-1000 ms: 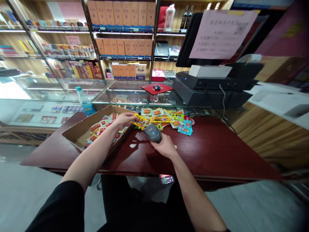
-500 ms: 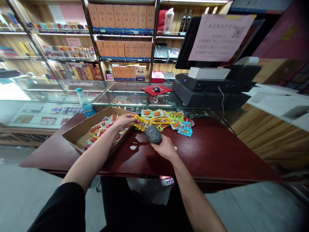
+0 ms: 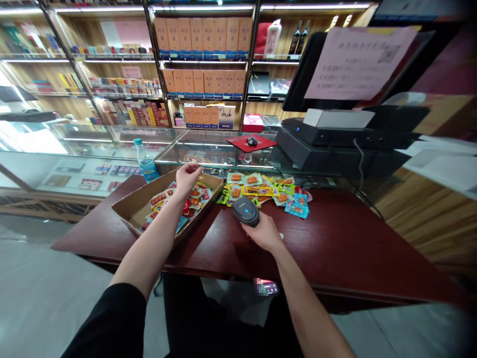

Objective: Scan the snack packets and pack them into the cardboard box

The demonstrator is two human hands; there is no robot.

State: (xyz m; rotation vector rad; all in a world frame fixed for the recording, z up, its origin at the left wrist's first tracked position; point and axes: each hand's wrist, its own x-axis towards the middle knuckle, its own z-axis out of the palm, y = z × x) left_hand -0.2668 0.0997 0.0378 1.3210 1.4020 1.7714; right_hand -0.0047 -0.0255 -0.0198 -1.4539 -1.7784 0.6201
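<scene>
My right hand (image 3: 265,231) is wrapped round a dark grey handheld scanner (image 3: 246,211) with a small blue light showing on top. Above the open cardboard box (image 3: 126,209), my left hand (image 3: 189,176) is raised with its fingers curled together; what they hold, if anything, is too small to name. Many small sausage packets (image 3: 158,199) lie inside the box, partly hidden by my left forearm. Right of the box, a loose pile of packets (image 3: 261,191) in yellow, green and clear wrappers spreads over the red-brown table, with blue packets (image 3: 297,208) at its right end.
A blue-capped bottle (image 3: 146,161) stands behind the box. Across the back is a glass counter (image 3: 208,141) with a mouse on a red mat (image 3: 242,141). Black register equipment (image 3: 335,144) and a monitor with a taped paper (image 3: 357,64) are at the right. A phone (image 3: 269,287) shows below the table edge.
My left hand has moved left and up from the pile to above the box, and the yellow packet it held no longer shows clearly. The scanner's blue light now shows. The view has shifted slightly.
</scene>
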